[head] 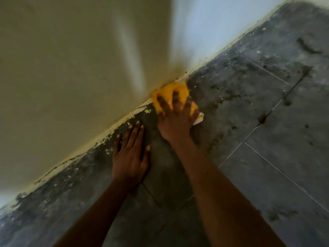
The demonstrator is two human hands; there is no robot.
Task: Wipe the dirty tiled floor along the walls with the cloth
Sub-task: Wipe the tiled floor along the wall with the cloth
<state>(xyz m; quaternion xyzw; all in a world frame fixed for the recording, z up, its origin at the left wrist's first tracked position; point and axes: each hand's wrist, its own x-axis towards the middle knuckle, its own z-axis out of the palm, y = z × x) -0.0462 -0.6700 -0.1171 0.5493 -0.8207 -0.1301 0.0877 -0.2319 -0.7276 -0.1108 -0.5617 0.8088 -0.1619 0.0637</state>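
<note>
Cloth [170, 92]: yellow, bunched, pressed on the floor [267, 157] at the wall [71, 68] corner, about 12 o'clock of frame centre; a paler edge pokes out at 4 o'clock of the right hand.
Right hand [175, 120]: on top of the cloth, fingers [175, 98] spread and bearing down; holding the cloth against the tiles, touching the wall foot.
Left hand [130, 154]: flat on bare tile at 8 o'clock of the cloth, fingers splayed wide, holding nothing; judged a brace.
Skirting line [110, 129]: pale strip, chipped, dark specks along its length.
Floor state: grey tiles, heavily smeared; dark grime from 1 to 3 o'clock of the cloth, streaks along a grout line [272, 111] to the right. Strip at 7 to 8 o'clock, along the wall, also blotched.
Progress, judged: early to middling. Corner in hand; no stretch looks clearly clean. Both wall runs left to do, rightward run dirtiest. Image blurred; fine detail uncertain.
</note>
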